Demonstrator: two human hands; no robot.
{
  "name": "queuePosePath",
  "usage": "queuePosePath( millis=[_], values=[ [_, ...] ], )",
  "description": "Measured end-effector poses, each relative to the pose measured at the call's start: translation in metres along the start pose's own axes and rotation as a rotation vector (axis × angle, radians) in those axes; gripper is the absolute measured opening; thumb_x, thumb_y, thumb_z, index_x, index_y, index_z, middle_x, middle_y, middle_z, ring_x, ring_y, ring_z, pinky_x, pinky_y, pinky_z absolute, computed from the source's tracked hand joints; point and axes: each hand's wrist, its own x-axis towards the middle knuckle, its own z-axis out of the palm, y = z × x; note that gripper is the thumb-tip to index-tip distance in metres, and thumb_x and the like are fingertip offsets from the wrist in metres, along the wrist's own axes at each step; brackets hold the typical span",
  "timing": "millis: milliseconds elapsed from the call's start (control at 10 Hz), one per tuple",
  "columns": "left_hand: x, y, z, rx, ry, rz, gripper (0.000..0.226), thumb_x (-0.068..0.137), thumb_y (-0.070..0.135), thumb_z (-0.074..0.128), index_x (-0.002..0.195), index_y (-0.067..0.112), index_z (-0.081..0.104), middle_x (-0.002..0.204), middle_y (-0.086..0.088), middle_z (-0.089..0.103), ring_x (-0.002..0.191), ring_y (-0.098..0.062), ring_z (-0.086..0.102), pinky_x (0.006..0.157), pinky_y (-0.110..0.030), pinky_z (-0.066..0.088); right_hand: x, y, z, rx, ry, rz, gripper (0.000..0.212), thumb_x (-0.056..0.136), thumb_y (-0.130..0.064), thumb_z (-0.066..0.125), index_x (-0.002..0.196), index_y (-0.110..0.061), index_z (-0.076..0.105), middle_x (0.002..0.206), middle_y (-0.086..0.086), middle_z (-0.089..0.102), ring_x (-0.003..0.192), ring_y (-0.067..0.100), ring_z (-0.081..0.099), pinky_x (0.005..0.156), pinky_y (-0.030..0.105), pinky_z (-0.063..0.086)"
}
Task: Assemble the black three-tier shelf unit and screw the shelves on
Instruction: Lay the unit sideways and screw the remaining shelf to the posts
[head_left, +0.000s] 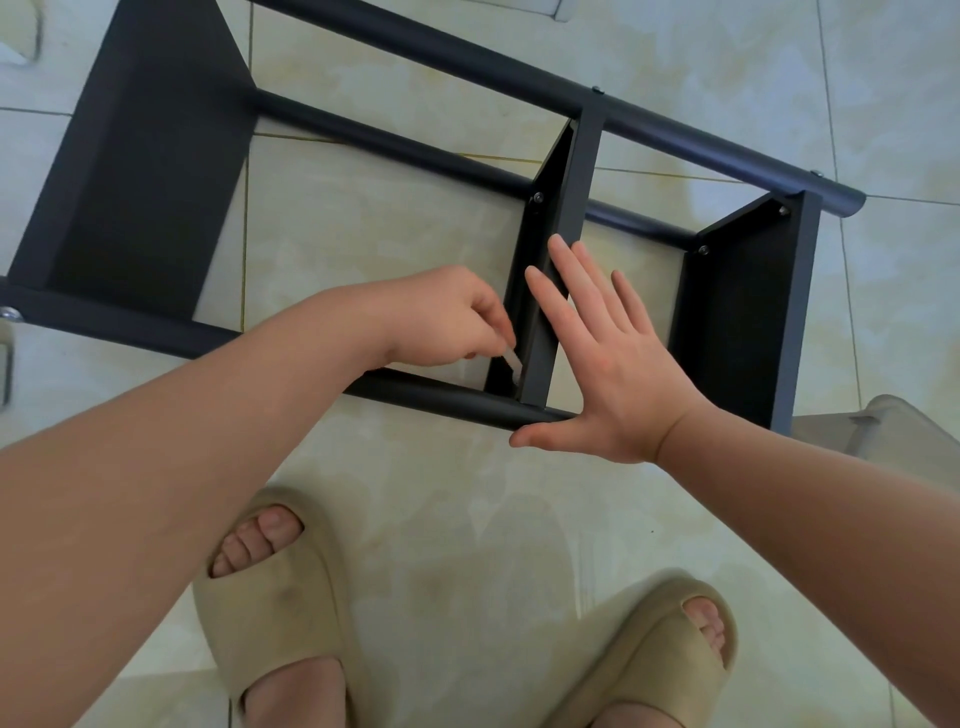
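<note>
Shelves (140, 171): 3, matte black, unpatterned. Tubes (467, 57): black, with a blue-grey sheen where light falls. Screws (538, 198): silver-grey, bright against the black. Tool (513, 362): whitish, pale against the dark shelf. Tiles (415, 493): cream with a faint green-yellow marbled clouding; grout lines grey, 1 near the tubes yellowish. Slippers (270, 613): 2, plain beige, the left smudged dark. Object at right edge (883, 426): light grey.
</note>
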Motion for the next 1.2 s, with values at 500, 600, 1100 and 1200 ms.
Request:
queuePosePath(
  millis=[500, 600, 1100, 1200],
  values=[
    [0.006, 0.005, 0.017, -0.387, 0.129, -0.172, 0.011, 0.085, 0.022, 0.077, 0.089, 0.026, 0.068, 0.081, 0.006, 0.073, 0.074, -0.007, 0.07, 0.07, -0.028, 0.052, 0.0, 0.0, 0.0, 0.0, -0.008, -0.001, 0.129, 0.072, -0.096, 0.042, 0.162, -0.014, 0.0, 0.169, 0.008, -0.015, 0.155, 0.026, -0.016, 0.123, 0.06, 0.009],
    [0.006, 0.005, 0.018, -0.437, 0.155, -0.145, 0.01, 0.086, 0.018, 0.076, 0.09, 0.025, 0.069, 0.075, 0.009, 0.074, 0.07, -0.004, 0.07, 0.07, -0.026, 0.051, 0.0, 0.0, 0.0, 0.01, 0.0, -0.002, 0.129, 0.071, -0.096, 0.043, 0.162, -0.014, 0.002, 0.169, 0.008, -0.014, 0.155, 0.026, -0.015, 0.123, 0.06, 0.009],
    [0.005, 0.006, 0.014, -0.371, 0.154, -0.106, 0.002, 0.09, 0.019, 0.071, 0.089, 0.021, 0.071, 0.076, 0.007, 0.076, 0.067, -0.001, 0.07, 0.068, -0.025, 0.05, 0.0, 0.001, 0.0, 0.009, 0.0, -0.001, 0.129, 0.071, -0.096, 0.043, 0.162, -0.014, 0.001, 0.169, 0.008, -0.014, 0.155, 0.026, -0.015, 0.123, 0.06, 0.01],
    [0.006, 0.006, 0.014, -0.448, 0.155, -0.127, 0.001, 0.09, 0.019, 0.071, 0.09, 0.019, 0.07, 0.079, 0.004, 0.077, 0.071, -0.005, 0.07, 0.071, -0.026, 0.051, 0.0, 0.001, 0.0, 0.008, 0.001, -0.004, 0.129, 0.072, -0.095, 0.043, 0.162, -0.014, 0.001, 0.169, 0.008, -0.014, 0.155, 0.026, -0.015, 0.123, 0.06, 0.01]
  ],
)
